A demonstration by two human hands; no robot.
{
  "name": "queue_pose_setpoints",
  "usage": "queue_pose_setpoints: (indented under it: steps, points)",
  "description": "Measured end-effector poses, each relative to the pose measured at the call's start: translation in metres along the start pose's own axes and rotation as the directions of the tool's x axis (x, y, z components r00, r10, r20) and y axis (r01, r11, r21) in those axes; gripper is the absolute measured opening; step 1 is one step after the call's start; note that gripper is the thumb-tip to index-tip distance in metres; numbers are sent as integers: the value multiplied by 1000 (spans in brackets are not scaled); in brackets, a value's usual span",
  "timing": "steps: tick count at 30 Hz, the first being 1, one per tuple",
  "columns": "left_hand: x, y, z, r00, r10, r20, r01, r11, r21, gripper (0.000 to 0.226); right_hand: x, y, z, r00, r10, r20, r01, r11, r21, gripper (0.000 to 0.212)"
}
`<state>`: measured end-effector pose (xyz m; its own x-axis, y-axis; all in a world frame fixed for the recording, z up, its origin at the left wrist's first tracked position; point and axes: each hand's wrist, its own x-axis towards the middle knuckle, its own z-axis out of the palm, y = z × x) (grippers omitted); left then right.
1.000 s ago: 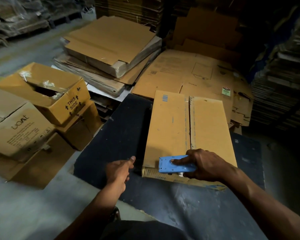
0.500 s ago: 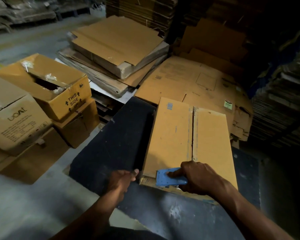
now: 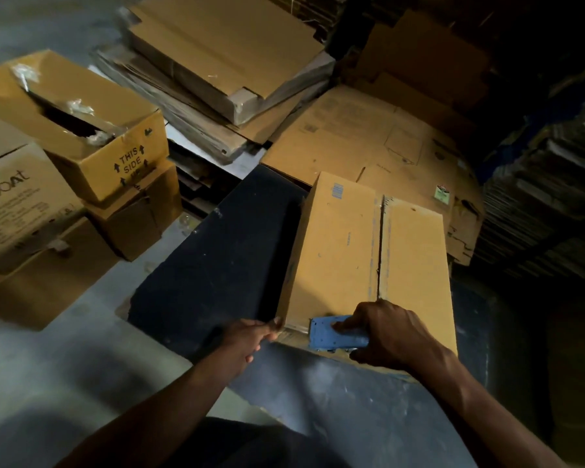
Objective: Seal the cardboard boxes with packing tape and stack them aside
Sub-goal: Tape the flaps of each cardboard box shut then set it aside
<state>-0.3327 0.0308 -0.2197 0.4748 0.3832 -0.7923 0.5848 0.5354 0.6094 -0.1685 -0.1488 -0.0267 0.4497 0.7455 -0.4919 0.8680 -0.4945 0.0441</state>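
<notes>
At the far left, boxes (image 3: 108, 153) are stacked on the floor, one printed "THIS SIDE" with its top flap torn open. Nearer the middle, the left hand (image 3: 247, 337) has its fingers curled and its thumb tip touching the near left corner of the long box (image 3: 338, 251), which lies on a dark mat (image 3: 217, 265); whether it pinches anything there cannot be told. The box's two top flaps meet along a centre seam with no clear tape over it. To the right, the right hand (image 3: 392, 332) is closed around a blue tape dispenser (image 3: 331, 334), forefinger stretched along its top, pressing it over the box's near edge. Since half a second ago the left hand has come closer to the corner, and the dispenser sits lower on the near edge.
</notes>
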Motion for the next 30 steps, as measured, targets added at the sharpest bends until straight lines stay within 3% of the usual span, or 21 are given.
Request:
queue_pose_setpoints:
  steps: [5,9,12,14,16,18,19,20,21,22,23,24,26,28,30]
  points:
    - [0,3,3,986,-144,81,150,985,-80,38,-1,-5,9,998,-20,-61,21,1000,5,55]
    - [6,-11,5,982,-184,38,186,982,-42,25,1,-10,13,996,-31,-84,35,998,46,49]
    - [10,-15,1,986,-164,15,164,986,14,32,0,-7,16,996,-30,-87,36,997,72,48]
    - [15,-11,-1,993,-72,-93,73,997,9,37,0,-6,16,996,-34,-80,40,996,74,48]
    - [15,-8,-3,975,117,-187,-116,993,18,26,0,-6,15,997,-38,-72,44,996,76,49]
    - [5,-5,-3,919,377,-117,-371,926,65,17,1,-5,13,997,-48,-59,52,996,67,51]
    - [-5,-3,-1,852,523,-29,-515,846,135,26,1,-4,12,998,-52,-46,55,997,56,53]
    - [-16,-1,-1,725,686,53,-676,696,243,38,2,-4,11,998,-58,-33,59,998,39,54]
    - [-24,1,2,533,834,140,-812,459,361,49,2,-3,11,998,-62,-22,63,998,18,55]
    - [-27,1,6,296,920,256,-880,158,448,57,1,-2,11,998,-66,-16,66,998,1,55]
    - [-25,0,10,108,920,377,-867,-99,489,64,2,-2,11,998,-69,-7,69,998,-3,54]
    - [-17,-2,13,16,876,482,-812,-270,518,69,2,-1,11,997,-71,0,71,997,4,54]
    - [3,-8,15,-35,801,598,-699,-447,558,65,4,0,10,998,-66,13,66,998,22,55]
    - [20,-11,13,-126,777,616,-638,-539,549,48,5,2,11,998,-64,23,63,998,20,58]
    - [27,-9,10,-202,769,607,-615,-582,532,49,6,4,13,998,-54,42,54,999,10,61]
